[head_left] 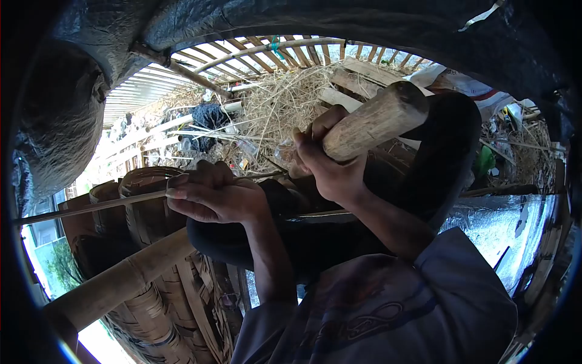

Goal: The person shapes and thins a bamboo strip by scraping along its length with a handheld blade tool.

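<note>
My left hand (221,193) is closed, thumb along the top, around a thin bamboo strip (97,207). The strip runs out to the far left, and a narrow length of it appears to continue on the right toward my other hand. My right hand (336,170) grips a thick, round, pale wooden handle (376,121), whose blunt end points up and to the right. Whatever is at the handle's other end is mostly hidden by my fingers, so its kind is unclear. Both hands are above my bent legs in dark trousers (445,151).
A thick bamboo pole (136,267) crosses at lower left, beside woven bamboo baskets (148,315). Dry straw and shavings (285,103) litter the ground ahead, with wooden planks (357,82) and a slatted bamboo fence (254,54) behind. Dark sheeting (291,18) hangs overhead.
</note>
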The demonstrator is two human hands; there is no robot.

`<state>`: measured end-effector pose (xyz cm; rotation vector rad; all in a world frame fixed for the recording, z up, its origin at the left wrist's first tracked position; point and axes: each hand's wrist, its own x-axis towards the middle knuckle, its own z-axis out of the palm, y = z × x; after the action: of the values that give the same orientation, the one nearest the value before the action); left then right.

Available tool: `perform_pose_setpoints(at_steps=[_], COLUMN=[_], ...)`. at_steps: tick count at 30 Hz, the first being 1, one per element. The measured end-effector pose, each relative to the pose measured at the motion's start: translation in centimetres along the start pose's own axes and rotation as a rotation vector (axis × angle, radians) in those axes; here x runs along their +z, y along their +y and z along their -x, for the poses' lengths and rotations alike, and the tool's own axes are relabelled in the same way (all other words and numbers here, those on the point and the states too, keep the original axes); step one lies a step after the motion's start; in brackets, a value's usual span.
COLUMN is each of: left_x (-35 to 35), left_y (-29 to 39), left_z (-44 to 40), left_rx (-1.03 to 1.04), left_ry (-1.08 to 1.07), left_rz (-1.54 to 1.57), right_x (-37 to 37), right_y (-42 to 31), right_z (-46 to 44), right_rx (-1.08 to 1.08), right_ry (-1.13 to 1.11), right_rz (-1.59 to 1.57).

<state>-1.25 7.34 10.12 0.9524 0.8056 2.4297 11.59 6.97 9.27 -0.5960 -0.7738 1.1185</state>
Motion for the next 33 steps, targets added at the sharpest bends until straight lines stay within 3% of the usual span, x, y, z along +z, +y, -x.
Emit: perform_pose_setpoints(at_steps=[4, 6, 8, 10, 12, 17, 19, 21, 22, 23, 25, 27, 28, 30, 33], left_x=[0.7, 0.5, 0.7, 0.5, -0.5, 0.4, 0.0, -0.8, -0.8, -0.8, 0.4, 0.7, 0.7, 0.3, -0.1], left_y=[-0.1, -0.2, -0.2, -0.2, -0.2, -0.1, -0.3, 0.1, 0.0, -0.4, -0.1, -0.1, -0.1, -0.4, -0.3], left_z=[0.4, 0.5, 0.3, 0.2, -0.1, 0.2, 0.1, 0.0, -0.1, 0.0, 0.3, 0.4, 0.4, -0.3, 0.1], left_rx=[-0.041, -0.048, 0.002, 0.051, 0.093, 0.009, -0.023, 0.032, 0.088, 0.092, -0.019, -0.001, 0.013, 0.082, 0.036], left_ry=[0.082, 0.075, 0.074, 0.082, -0.001, 0.078, 0.065, -0.017, -0.097, -0.095, 0.112, 0.062, 0.046, -0.063, 0.016], left_rz=[0.033, 0.083, -0.029, -0.14, -0.197, -0.102, -0.059, -0.147, -0.244, -0.246, -0.107, -0.112, -0.143, -0.248, -0.194], right_x=[0.2, 1.3, 0.4, -0.3, -1.1, 1.0, -0.3, -0.8, -0.8, -0.8, 0.7, 1.1, 0.4, -0.2, -0.7], right_y=[-2.3, -4.4, -0.9, 1.3, 1.0, -3.0, 0.1, 1.3, 1.0, 0.6, -2.2, -2.5, -1.3, 1.0, 0.0], right_z=[-1.2, -1.6, 0.1, 0.8, -0.2, -0.8, 0.3, 0.2, -0.4, -0.8, -1.5, -1.2, -0.2, 0.4, -1.0], right_rx=[0.103, 0.024, -0.041, 0.078, 0.041, -0.034, -0.001, 0.143, 0.096, 0.097, -0.007, -0.074, -0.047, 0.024, 0.026], right_ry=[-0.006, -0.024, -0.004, 0.086, 0.08, 0.005, -0.038, 0.043, 0.062, 0.058, -0.02, -0.046, -0.063, -0.065, 0.0], right_rz=[-0.037, -0.135, -0.099, -0.366, -0.299, -0.204, -0.076, -0.263, -0.258, -0.261, -0.388, -0.374, -0.127, 0.0, -0.133])
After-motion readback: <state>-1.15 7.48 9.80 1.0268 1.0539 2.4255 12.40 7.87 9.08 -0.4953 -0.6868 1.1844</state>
